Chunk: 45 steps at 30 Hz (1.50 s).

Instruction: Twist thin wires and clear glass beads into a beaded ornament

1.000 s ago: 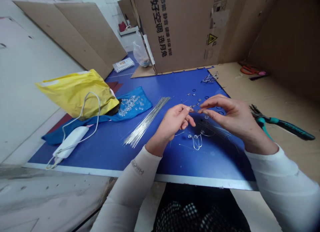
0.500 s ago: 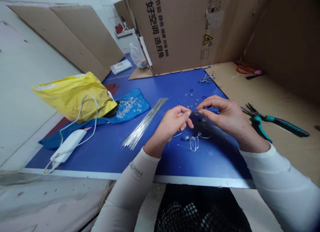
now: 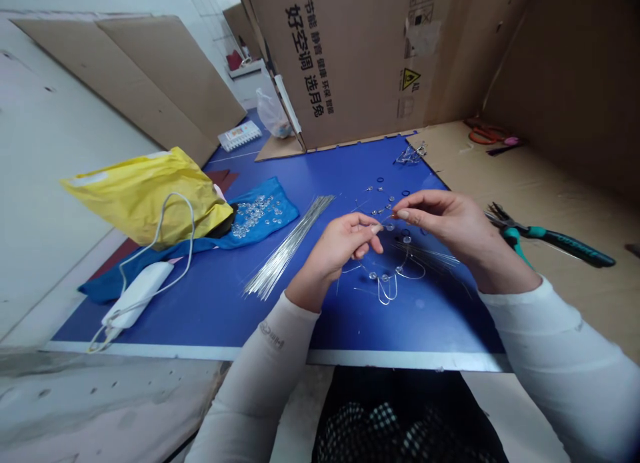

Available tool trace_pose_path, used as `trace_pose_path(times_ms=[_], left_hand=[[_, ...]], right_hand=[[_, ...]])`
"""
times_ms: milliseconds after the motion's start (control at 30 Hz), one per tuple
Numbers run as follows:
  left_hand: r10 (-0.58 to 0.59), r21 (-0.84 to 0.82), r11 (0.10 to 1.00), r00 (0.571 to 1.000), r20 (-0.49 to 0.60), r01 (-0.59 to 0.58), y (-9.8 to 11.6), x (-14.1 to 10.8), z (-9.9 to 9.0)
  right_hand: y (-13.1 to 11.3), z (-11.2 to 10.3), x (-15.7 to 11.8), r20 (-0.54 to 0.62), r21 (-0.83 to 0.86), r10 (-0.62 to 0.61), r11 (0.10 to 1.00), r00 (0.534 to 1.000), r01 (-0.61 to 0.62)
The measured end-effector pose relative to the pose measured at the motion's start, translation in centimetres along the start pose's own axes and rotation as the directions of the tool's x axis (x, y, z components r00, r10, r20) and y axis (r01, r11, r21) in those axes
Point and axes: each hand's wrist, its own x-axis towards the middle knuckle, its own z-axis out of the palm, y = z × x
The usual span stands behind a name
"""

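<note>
Thumb and fingers of my left hand (image 3: 347, 245) are pinched on a thin wire strung with clear beads. Facing it from the right, my right hand (image 3: 447, 230) pinches a fine wire end close to the left fingertips. The beaded wire (image 3: 385, 277) hangs in a loop below both hands, with several clear round beads and thin wire curves at its bottom. Behind the hands, another curved row of beads (image 3: 391, 198) lies on the blue table (image 3: 280, 323). Thin loose wires (image 3: 430, 255) lie beneath my right hand.
A bundle of straight wires (image 3: 290, 246) lies left of my hands. Further left are clear beads (image 3: 255, 213) on blue cloth, a yellow bag (image 3: 150, 196) and a white power bank (image 3: 137, 296). Pliers (image 3: 565, 244) and orange scissors (image 3: 487, 134) rest on cardboard at right.
The fingertips of my two hands have moved slightly apart, and a bead on the wire now shows between them. The view has shifted a little.
</note>
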Motion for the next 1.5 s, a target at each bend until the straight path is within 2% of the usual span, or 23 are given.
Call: trace_pose_path(times_ms=[167,300,533,833,1067,1500], left_hand=[[0.012,-0.065,0.998,0.998,0.054,-0.009,-0.23,-0.01,-0.47],[-0.026,-0.087,0.996,0.997,0.071,0.032,-0.17,-0.06,-0.46],[-0.044,-0.123,0.991,0.997,0.057,0.051,-0.09,-0.23,-0.33],[-0.02,-0.087,0.996,0.999,0.035,0.023,0.38,-0.44,0.17],[-0.02,-0.088,0.996,1.0,0.007,0.021,0.38,-0.37,0.24],[-0.007,-0.06,0.998,1.0,-0.003,0.006,0.22,-0.42,0.32]], right_hand=[[-0.6,-0.07,0.02,0.017,0.017,0.035,0.999,0.999,-0.036],[-0.57,-0.05,0.02,0.027,0.04,0.058,0.997,0.998,-0.059],[-0.73,-0.43,-0.12,0.118,-0.015,0.049,0.999,0.992,-0.048],[-0.11,-0.56,0.13,0.12,-0.019,0.017,1.0,0.993,-0.015],[-0.92,-0.63,-0.23,0.188,-0.053,-0.015,0.998,0.982,0.026],[-0.23,-0.51,0.04,0.15,-0.042,-0.007,0.999,0.989,0.013]])
